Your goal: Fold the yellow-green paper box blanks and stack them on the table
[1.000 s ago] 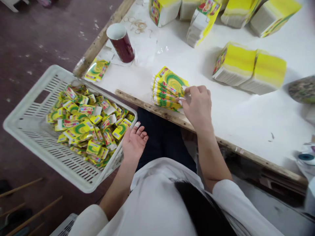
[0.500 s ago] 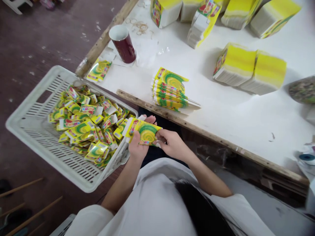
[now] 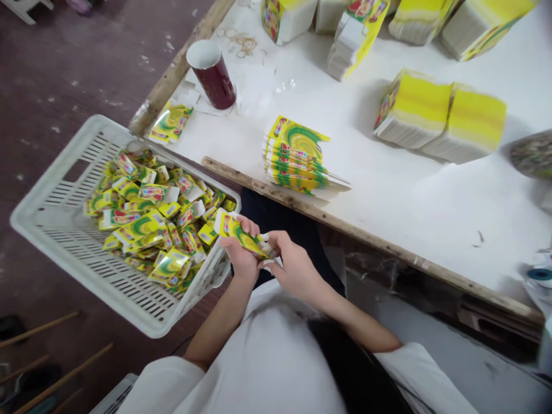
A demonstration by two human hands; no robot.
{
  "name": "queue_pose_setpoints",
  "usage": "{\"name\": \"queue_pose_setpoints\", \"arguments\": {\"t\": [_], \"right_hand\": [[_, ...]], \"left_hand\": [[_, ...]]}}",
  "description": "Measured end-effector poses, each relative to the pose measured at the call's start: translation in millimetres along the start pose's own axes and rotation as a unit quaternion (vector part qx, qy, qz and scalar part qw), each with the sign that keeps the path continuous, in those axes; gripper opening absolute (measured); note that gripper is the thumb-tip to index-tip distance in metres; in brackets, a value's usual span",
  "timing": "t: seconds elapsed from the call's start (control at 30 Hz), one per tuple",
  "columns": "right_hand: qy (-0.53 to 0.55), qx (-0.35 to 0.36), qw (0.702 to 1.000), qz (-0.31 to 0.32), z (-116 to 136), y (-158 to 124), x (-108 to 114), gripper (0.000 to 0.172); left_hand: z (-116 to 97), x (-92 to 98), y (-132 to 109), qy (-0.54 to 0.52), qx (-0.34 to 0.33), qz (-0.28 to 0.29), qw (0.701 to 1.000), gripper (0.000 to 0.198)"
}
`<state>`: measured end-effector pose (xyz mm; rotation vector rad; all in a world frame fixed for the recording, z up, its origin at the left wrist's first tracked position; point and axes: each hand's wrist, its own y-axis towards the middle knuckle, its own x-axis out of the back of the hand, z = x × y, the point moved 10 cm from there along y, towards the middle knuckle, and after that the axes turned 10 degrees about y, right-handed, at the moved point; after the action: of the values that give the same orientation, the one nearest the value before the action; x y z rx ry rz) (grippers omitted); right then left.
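A small yellow-and-green printed carton [image 3: 241, 234] is held in front of my body, its sides partly opened out. My left hand [image 3: 244, 256] wraps around it, thumb on the near side and fingers on the far side. With its fingertips, my right hand [image 3: 293, 261] grips the flaps at the carton's right end. A white flap sticks out at its left end. Just left of my hands, a white plastic basket [image 3: 56, 253] holds many folded cartons [image 3: 142, 224]. Beyond my hands, a fanned stack of flat cartons [image 3: 297, 155] lies near the table edge.
The white table [image 3: 414, 213] has a wooden edge strip. A maroon mug [image 3: 212, 75], rubber bands [image 3: 241, 43] and a flat carton piece [image 3: 171, 123] are at its left corner. Bundled carton stacks [image 3: 440, 115] stand farther back. Wooden sticks [image 3: 64, 376] show at lower left.
The carton has gone from flat to squeezed open and tilted. My left fingers have curled over its far side, and my right hand has moved slightly nearer my body, still at the right end.
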<state>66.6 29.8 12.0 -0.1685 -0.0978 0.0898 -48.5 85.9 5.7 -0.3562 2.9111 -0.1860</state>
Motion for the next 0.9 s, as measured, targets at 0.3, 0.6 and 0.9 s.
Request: {"name": "queue_pose_setpoints", "arguments": {"t": [0.3, 0.6, 0.9], "right_hand": [[0.003, 0.084, 0.992, -0.089, 9.3, 7.1, 56.9, 0.006], [-0.286, 0.283, 0.914, 0.042, 60.4, -18.0, 34.4, 0.028], [0.243, 0.030, 0.961, -0.125, -8.7, 3.5, 47.3, 0.087]], "left_hand": [[10.5, 29.7, 2.5, 0.093, 0.023, 0.044, 0.994, 0.044], [-12.8, 1.0, -9.5, 0.277, 0.003, 0.377, 0.884, 0.096], [4.0, -17.0, -34.1, 0.450, -0.071, 0.244, 0.856, 0.064]]}}
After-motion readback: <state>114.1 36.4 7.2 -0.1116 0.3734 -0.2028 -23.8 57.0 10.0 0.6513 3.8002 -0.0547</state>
